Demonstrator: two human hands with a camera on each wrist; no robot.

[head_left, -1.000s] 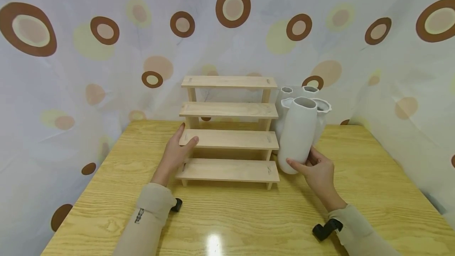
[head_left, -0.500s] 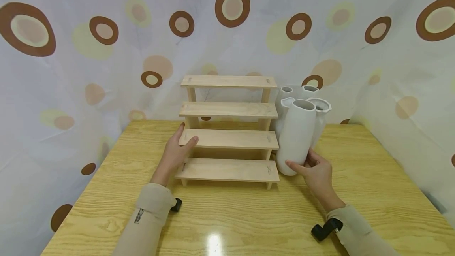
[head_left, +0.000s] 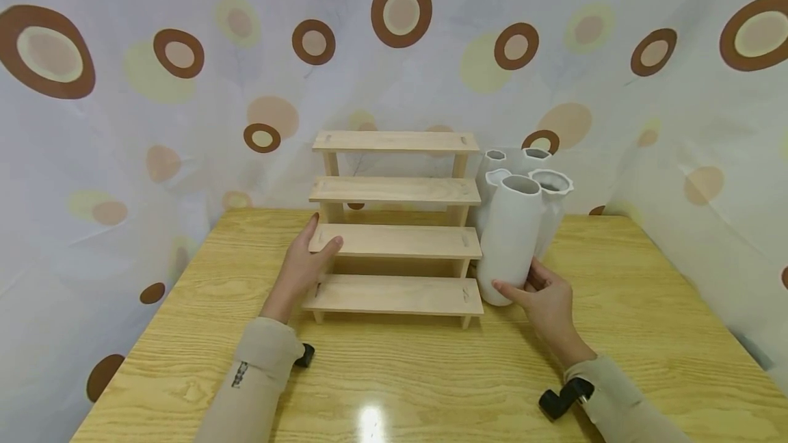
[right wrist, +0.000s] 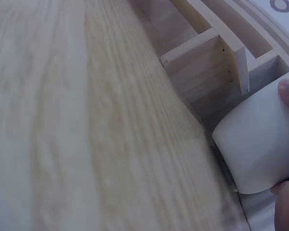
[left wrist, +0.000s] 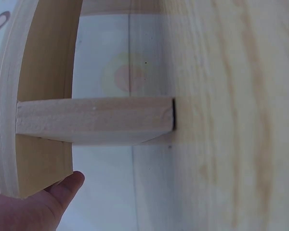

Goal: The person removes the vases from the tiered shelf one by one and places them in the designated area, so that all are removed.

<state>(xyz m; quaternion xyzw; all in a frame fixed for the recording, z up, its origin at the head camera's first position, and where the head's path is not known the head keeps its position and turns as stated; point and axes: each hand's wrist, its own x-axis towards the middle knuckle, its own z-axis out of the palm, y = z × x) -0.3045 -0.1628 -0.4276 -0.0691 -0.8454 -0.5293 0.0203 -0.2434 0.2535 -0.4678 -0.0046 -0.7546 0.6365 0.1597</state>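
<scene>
A four-tier wooden stair shelf (head_left: 397, 240) stands on the table. My left hand (head_left: 297, 271) grips the left end of its second board from the bottom, thumb on top; the left wrist view shows the thumb (left wrist: 70, 187) at the board's end. A tall, smooth white vase (head_left: 509, 245) is beside the shelf's right end. My right hand (head_left: 546, 301) holds it low, thumb at the front and fingers partly hidden behind. In the right wrist view the vase's base (right wrist: 245, 154) is at the table surface; whether it touches cannot be told.
Several more white vases crowd behind the held one, among them a ruffle-rimmed vase (head_left: 550, 183). The wood-grain table (head_left: 400, 374) runs forward to a patterned backdrop (head_left: 394, 87). Dark wrist cameras sit on both sleeves, including the right wrist camera (head_left: 563, 398).
The held vase and my right hand have shifted slightly left and towards me, bringing the vase closer to the shelf's right end. My left hand and the shelf stay put.
</scene>
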